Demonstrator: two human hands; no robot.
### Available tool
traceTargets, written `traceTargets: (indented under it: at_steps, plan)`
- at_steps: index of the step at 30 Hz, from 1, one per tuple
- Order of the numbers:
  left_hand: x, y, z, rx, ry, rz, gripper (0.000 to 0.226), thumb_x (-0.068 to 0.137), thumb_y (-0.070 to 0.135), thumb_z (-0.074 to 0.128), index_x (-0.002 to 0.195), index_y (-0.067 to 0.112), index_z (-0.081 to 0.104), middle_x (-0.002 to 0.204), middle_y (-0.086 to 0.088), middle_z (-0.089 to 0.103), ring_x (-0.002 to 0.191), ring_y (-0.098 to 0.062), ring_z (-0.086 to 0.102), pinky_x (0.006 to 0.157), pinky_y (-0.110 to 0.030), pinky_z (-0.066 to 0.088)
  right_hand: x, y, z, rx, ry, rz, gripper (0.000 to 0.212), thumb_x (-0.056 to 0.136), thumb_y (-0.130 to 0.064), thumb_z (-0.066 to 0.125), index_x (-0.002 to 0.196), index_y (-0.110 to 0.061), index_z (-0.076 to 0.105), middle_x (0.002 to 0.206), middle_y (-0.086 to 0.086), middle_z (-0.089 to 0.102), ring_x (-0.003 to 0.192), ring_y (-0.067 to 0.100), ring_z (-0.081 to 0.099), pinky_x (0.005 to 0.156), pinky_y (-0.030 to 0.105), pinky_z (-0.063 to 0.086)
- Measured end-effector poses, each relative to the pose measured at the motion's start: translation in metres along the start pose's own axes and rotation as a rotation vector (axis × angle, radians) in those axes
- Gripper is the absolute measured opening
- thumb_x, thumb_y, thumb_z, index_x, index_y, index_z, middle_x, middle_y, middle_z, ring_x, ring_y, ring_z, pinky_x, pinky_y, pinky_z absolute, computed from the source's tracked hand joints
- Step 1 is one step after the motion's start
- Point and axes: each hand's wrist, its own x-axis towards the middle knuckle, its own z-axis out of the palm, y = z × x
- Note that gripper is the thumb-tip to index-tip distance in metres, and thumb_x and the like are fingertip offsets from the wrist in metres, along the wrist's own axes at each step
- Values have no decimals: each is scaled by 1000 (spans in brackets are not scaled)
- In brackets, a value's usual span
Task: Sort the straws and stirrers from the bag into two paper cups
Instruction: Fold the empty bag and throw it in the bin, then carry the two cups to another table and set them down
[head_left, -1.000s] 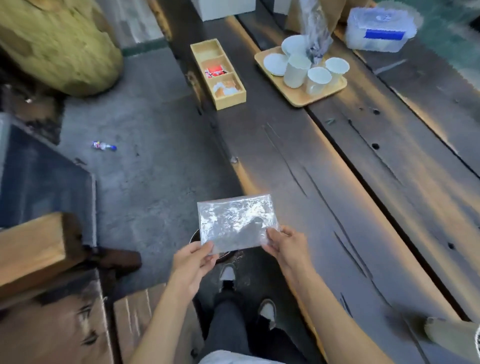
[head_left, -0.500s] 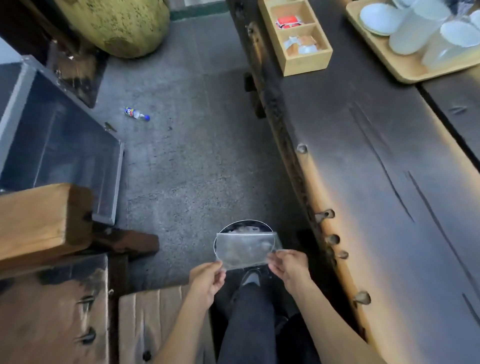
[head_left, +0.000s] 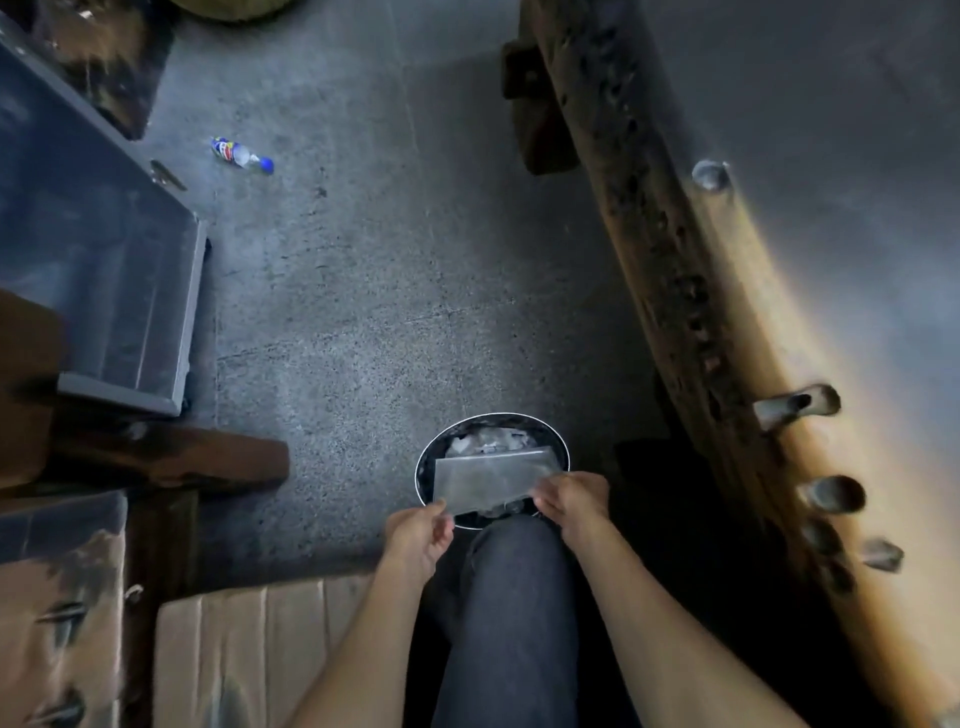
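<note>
A flat, clear plastic bag (head_left: 491, 478) hangs over a round black bin (head_left: 425, 467) on the floor. My left hand (head_left: 421, 535) pinches its lower left corner and my right hand (head_left: 571, 501) grips its right edge. The bag looks flat, with nothing I can make out inside. Crumpled pale waste lies in the bin behind it. No straws, stirrers or paper cups are in view.
The thick wooden table edge (head_left: 727, 332) runs down the right side, with pegs sticking out. My knee in dark trousers (head_left: 511, 597) is just below the bin. A small bottle (head_left: 239, 154) lies on the concrete floor. A grey box (head_left: 104, 270) and wooden blocks stand at the left.
My view has dropped from the tabletop to the floor. Both hands carried the bag off the table's edge and down over the bin.
</note>
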Motion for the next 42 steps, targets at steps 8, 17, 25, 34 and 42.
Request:
traceTargets:
  at_steps: [8,17,25,34,42]
  plan:
    - [6,-7,-9,139,96,58,22,89,20,71,102,5,61,86,-10,62,74,-20,61,55,-26,53,-3,-1,-2,-120,10,36,12,92,-15,59,94,-6,51,91,18,60,74,28,59,54,30,44]
    - [-122,48,-12,263,-19,371,30,93,22,64,120,9,61,111,-7,68,101,-24,63,89,-36,53,-125,-48,-31,-89,-99,-68,9,96,-18,53,99,-15,60,97,4,64,93,22,62,86,39,45]
    - [-320,117,16,574,-175,866,58,90,41,61,145,32,42,154,4,41,138,-13,41,111,-33,32,-287,-127,-82,-297,-63,-669,36,96,-21,57,130,-12,58,126,2,64,111,12,59,99,27,44]
    - [-492,120,98,1089,-409,1519,78,89,53,56,153,46,13,166,13,-5,151,-6,-13,121,-42,5,-396,-180,-209,-492,503,-1046,67,96,-41,49,154,-22,22,161,-3,27,150,18,17,122,42,8]
    - [-606,28,183,1286,-731,1824,83,89,63,49,155,45,1,166,7,-16,150,-11,-23,122,-40,-8,-454,-150,-368,-419,910,-901,84,86,-63,33,157,-27,7,167,-4,1,153,24,-6,121,51,1]
